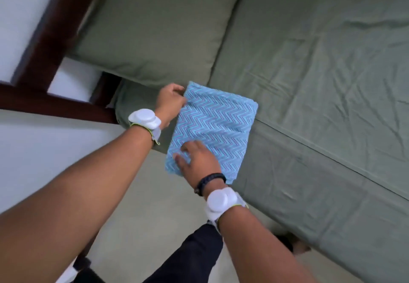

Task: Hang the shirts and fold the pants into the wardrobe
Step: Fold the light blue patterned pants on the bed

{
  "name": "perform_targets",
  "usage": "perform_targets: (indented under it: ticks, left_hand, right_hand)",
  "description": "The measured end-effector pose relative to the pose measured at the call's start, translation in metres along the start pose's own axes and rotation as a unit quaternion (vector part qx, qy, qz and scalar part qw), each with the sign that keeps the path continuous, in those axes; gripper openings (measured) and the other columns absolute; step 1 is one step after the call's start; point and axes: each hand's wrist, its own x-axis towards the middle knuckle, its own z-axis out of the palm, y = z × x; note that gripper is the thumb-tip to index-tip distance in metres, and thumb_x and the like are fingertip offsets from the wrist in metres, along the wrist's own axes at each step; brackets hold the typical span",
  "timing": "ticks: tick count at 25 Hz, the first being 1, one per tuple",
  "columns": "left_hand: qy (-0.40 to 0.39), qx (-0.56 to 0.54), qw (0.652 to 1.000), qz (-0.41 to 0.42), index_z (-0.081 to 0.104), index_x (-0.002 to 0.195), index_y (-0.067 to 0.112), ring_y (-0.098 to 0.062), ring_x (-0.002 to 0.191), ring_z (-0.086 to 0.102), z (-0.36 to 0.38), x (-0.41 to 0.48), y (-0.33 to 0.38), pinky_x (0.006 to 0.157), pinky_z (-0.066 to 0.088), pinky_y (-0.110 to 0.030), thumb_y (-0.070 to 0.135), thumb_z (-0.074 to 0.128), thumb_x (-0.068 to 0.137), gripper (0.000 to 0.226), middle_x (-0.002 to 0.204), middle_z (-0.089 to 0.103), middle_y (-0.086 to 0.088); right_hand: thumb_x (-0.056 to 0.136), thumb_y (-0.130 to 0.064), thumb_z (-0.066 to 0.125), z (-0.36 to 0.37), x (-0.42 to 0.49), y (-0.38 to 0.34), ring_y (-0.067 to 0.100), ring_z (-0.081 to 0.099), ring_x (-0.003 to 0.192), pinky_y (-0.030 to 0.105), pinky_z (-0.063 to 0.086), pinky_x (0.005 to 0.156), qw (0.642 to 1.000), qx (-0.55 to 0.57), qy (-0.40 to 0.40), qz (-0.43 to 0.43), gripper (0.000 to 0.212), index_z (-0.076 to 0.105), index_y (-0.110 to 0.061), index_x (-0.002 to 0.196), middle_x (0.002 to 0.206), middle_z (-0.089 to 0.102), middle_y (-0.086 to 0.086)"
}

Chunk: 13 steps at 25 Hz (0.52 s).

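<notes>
Head view shows the folded pants (215, 125), blue with zigzag lines, lying flat at the side edge of the green bed (321, 83), just beside the pillow (155, 28). Their long side runs from the bed's edge up toward the pillow. The left hand (171, 102) pinches their far corner. The right hand (198, 160) lies flat on the near end, fingers straight and spread.

Bed sheet (321, 72), olive green, creased, fills right and far field (seam runs along near edge). Matching pillow (155, 23) far left. Dark wooden frame (51, 30) left, against white wall (13, 6). Pale floor (132, 227) near.
</notes>
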Motion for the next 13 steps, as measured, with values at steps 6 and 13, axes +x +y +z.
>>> perform_targets:
  ticks: [6,13]
  left_hand:
    - [0.085,0.184,0.933,0.299,0.056,0.125,0.016,-0.031,0.112,0.051,0.039,-0.047,-0.044,0.093,0.043,-0.043,0.021,0.058,0.079,0.046,0.125,0.055,-0.007]
    - [-0.115,0.381,0.861,0.317,0.066,0.104,0.027,-0.020,0.122,0.045,0.119,-0.023,0.030,0.090,0.026,-0.045,0.024,0.055,0.092,0.017,0.113,0.065,0.009]
  right_hand:
    - [0.074,-0.047,0.074,-0.041,0.031,0.081,0.023,0.060,0.109,0.038,0.045,0.098,0.869,0.227,0.275,0.342,0.058,0.056,-0.016,0.120,0.115,0.064,0.003]
    - [0.077,-0.028,0.075,-0.008,0.025,0.095,0.017,0.065,0.083,0.027,0.051,0.076,0.908,0.245,0.141,0.310,0.036,0.060,-0.020,0.108,0.096,0.070,-0.001]
